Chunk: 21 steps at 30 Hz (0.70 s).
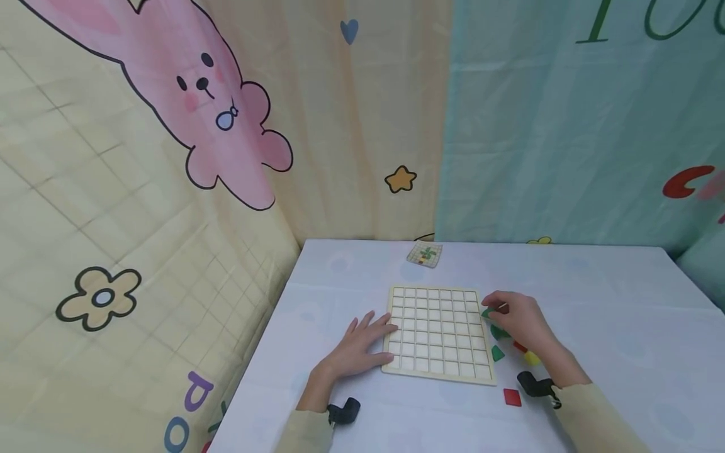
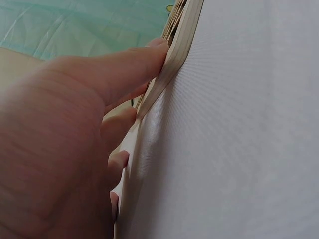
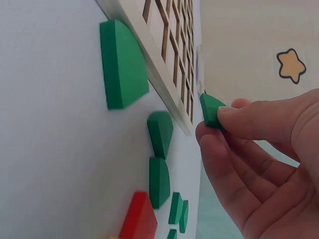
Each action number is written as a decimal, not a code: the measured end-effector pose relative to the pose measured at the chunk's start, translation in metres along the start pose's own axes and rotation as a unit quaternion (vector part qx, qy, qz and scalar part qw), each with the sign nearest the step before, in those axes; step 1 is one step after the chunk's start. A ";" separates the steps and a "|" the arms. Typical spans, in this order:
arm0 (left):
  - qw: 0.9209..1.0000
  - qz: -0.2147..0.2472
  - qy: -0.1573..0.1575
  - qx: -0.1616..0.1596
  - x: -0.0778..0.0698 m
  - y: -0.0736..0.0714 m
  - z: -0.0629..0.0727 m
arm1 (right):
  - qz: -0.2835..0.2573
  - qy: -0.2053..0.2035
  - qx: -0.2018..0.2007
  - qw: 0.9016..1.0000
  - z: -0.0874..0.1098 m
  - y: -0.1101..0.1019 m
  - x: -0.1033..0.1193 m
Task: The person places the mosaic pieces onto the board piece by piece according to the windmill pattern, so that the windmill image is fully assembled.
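Observation:
A pale wooden grid board [image 1: 442,377] with rows of square cells lies on the white table. My left hand [image 1: 362,349] rests at its left edge, fingers spread; in the left wrist view the thumb [image 2: 134,67] touches the board's rim. My right hand [image 1: 518,314] is by the board's upper right edge. It pinches a green block [image 3: 212,109] between thumb and fingers, slightly above the table. Below that hand lie more green blocks [image 3: 124,69], a red block [image 3: 139,216] and a yellow block [image 1: 532,358]. Part of this group is hidden under the right hand.
A small card [image 1: 425,254] with a printed grid and coloured pattern lies near the table's back edge. One red square block [image 1: 512,397] sits off the board's lower right corner. Printed curtains [image 1: 362,126] hang behind the table and on its left.

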<state>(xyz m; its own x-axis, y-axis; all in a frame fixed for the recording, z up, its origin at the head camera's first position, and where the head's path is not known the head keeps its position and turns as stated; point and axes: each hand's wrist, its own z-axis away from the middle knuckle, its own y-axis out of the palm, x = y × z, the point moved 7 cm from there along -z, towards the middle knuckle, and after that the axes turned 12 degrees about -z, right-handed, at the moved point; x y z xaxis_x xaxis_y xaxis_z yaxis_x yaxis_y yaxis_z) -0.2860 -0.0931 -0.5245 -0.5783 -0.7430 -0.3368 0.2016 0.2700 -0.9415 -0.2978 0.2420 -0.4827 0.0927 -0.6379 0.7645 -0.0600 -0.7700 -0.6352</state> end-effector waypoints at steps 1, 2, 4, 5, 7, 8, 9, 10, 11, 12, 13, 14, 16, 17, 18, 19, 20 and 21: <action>1.000 -0.001 0.001 0.000 0.000 0.000 -0.001 | -0.001 -0.001 0.001 1.000 -0.002 0.001 0.001; 1.000 -0.001 0.001 0.000 0.000 -0.001 -0.001 | -0.003 -0.004 0.002 1.000 -0.004 0.003 0.003; 1.000 -0.003 0.002 0.001 0.000 -0.001 -0.002 | -0.006 -0.011 0.003 1.000 -0.007 0.005 0.006; 1.000 -0.003 0.001 0.001 0.000 -0.001 -0.002 | -0.008 -0.016 0.004 1.000 -0.008 0.006 0.007; 1.000 -0.003 0.002 0.002 0.000 -0.002 -0.002 | -0.011 -0.024 0.004 1.000 -0.011 0.009 0.010; 1.000 -0.003 0.001 0.003 0.000 -0.002 -0.002 | -0.012 -0.026 0.005 1.000 -0.012 0.010 0.010; 1.000 -0.003 0.001 0.003 0.000 -0.002 -0.002 | -0.014 -0.027 0.007 1.000 -0.014 0.012 0.011; 1.000 -0.004 0.001 0.003 0.000 -0.002 -0.002 | -0.015 -0.028 0.009 0.999 -0.016 0.014 0.011; 1.000 -0.004 0.001 0.004 0.000 -0.002 -0.001 | -0.018 -0.027 0.010 0.999 -0.017 0.015 0.011; 1.000 -0.005 0.001 0.004 0.000 -0.002 -0.001 | -0.021 -0.023 0.013 0.999 -0.019 0.017 0.011; 1.000 -0.005 0.001 0.004 0.000 -0.002 -0.001 | -0.024 -0.020 0.015 0.999 -0.021 0.019 0.012; 1.000 -0.005 0.001 0.004 0.000 -0.002 -0.001 | -0.029 -0.017 0.018 0.999 -0.023 0.020 0.012; 1.000 -0.006 0.001 0.004 0.000 -0.002 -0.001 | -0.033 -0.018 0.021 0.999 -0.027 0.023 0.014; 1.000 -0.005 0.001 0.004 0.000 -0.002 -0.001 | -0.034 -0.018 0.023 0.999 -0.029 0.025 0.016; 1.000 -0.004 0.002 0.004 0.000 -0.002 -0.001 | -0.034 -0.020 0.024 0.999 -0.031 0.027 0.017; 1.000 -0.004 0.003 0.003 0.000 -0.002 0.000 | -0.037 -0.026 0.026 0.999 -0.033 0.028 0.019; 1.000 -0.004 0.004 0.002 0.000 -0.002 0.000 | -0.038 -0.030 0.028 0.998 -0.034 0.029 0.021; 1.000 -0.003 0.005 0.002 0.000 -0.002 0.000 | -0.039 -0.035 0.030 0.998 -0.036 0.031 0.022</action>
<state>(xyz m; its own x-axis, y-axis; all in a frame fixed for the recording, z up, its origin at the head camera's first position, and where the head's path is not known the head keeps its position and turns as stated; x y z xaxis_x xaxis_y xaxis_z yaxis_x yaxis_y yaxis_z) -0.2868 -0.0933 -0.5231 -0.5868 -0.7391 -0.3308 0.2006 0.2631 -0.9437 -0.3333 0.2038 -0.4816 0.1634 -0.5721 0.8038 0.0102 -0.8137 -0.5812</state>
